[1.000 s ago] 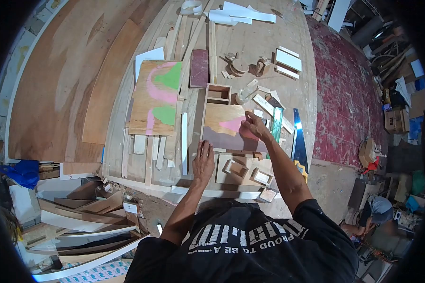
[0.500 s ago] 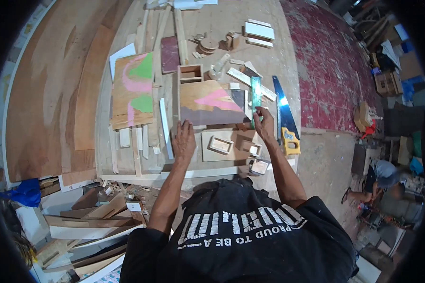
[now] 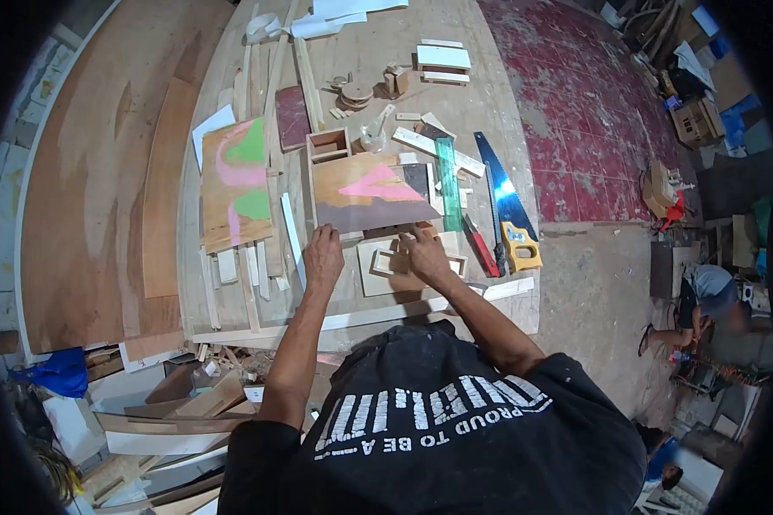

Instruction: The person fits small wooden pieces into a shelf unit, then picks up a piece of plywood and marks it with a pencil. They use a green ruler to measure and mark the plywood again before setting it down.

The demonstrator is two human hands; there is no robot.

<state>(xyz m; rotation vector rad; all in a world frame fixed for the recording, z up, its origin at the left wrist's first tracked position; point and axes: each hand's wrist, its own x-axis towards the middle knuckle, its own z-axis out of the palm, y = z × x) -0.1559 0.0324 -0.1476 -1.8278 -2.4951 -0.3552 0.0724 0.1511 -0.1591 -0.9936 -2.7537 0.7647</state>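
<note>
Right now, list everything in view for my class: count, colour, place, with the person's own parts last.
Table: 1, light brown, centre
Middle panel: 1, pink, grey and wood, before the hands
Left panel: 1, pink, green and wood, table's left
Flat piece: 1, maroon, left of box
Box: 1, brown, beyond middle panel
Ruler: 1, clear green, right of middle panel
Saw: 1, blue blade, yellow handle, table's right
Tool: 1, red handle, beside saw
Paper: several, white, far end
Wood pieces: many, pale, scattered
Floor patch: 1, worn red, right
Other people: 2, grey and blue tops, far right
Other clutter: uncountable
Shirt: 1, black, bottom
Left hand, right hand: bare, middle panel's near edge
</note>
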